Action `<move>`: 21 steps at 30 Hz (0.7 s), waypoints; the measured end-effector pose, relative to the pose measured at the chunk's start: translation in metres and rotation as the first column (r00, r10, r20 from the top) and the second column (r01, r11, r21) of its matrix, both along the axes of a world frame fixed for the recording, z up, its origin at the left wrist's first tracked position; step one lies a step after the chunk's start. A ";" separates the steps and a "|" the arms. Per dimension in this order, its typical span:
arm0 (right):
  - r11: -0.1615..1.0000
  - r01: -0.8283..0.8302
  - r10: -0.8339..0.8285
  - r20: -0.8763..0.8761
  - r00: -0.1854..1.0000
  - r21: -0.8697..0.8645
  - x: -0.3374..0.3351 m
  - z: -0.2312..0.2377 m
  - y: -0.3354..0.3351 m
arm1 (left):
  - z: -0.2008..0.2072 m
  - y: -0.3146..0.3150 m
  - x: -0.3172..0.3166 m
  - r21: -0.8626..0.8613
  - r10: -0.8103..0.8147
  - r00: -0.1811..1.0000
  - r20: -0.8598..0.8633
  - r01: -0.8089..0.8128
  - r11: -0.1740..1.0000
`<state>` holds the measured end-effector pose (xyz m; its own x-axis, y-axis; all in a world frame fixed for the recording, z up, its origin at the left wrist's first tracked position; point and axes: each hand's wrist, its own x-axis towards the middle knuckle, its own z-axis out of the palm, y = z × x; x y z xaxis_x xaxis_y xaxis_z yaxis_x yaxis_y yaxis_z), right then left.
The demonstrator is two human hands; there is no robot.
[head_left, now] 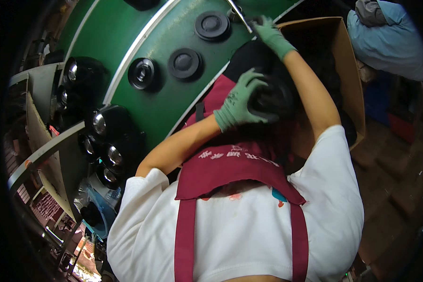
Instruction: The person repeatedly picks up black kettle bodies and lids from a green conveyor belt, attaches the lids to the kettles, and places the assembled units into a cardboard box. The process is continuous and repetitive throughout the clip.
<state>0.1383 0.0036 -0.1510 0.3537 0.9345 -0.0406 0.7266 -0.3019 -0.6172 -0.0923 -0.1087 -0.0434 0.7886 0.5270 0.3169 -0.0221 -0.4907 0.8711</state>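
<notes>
My left hand (242, 101), in a green glove, curls its fingers and thumb round the edge of a black round part (270, 96) above my lap. Much of that part blends into the dark things behind it. Farther off, my right hand (271, 36), gloved too, is at the table's edge beside the end of a shiny metal rod (239, 15). Its fingers are smeared, so I cannot tell whether they grip the rod. On the green tabletop (169, 28) lie black round discs: one with a shiny centre (142, 74), and two matte ones (184, 63) (212, 26).
An open cardboard box (350, 70) with dark contents stands by my right arm. Several glossy black rounded parts (109, 123) are stacked at the table's left end. Below them hangs a blue container (103, 218) with plastic film. Light blue cloth (392, 42) is at the far right.
</notes>
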 end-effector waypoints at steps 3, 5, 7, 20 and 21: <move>0.950 -0.097 0.285 -0.700 0.655 0.296 -0.018 0.117 -0.119 | -0.014 0.006 -0.013 -0.010 0.014 0.999 0.050 -0.013 1.000; 0.879 -0.231 0.454 -0.583 0.674 0.417 -0.039 0.142 -0.188 | -0.023 0.002 -0.013 -0.030 0.024 0.998 0.062 -0.022 0.999; 0.836 -0.240 0.323 -0.088 0.942 0.494 -0.077 0.148 -0.213 | -0.021 -0.005 -0.011 0.028 0.032 0.995 0.097 -0.035 0.999; 0.792 -0.088 0.344 -0.322 0.882 0.604 -0.118 0.242 -0.140 | 0.047 0.041 -0.061 -0.294 0.506 0.704 0.497 -0.412 0.862; 0.768 -0.079 0.427 -0.417 0.802 0.635 -0.125 0.249 -0.119 | 0.065 0.058 -0.068 -0.586 0.746 0.521 0.415 -0.475 0.657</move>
<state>0.0136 -0.1155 0.0977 0.1861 0.8885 0.4195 0.2419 0.3724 -0.8960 -0.1600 -0.0505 0.0215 -0.0642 0.9689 0.2390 -0.3966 -0.2445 0.8848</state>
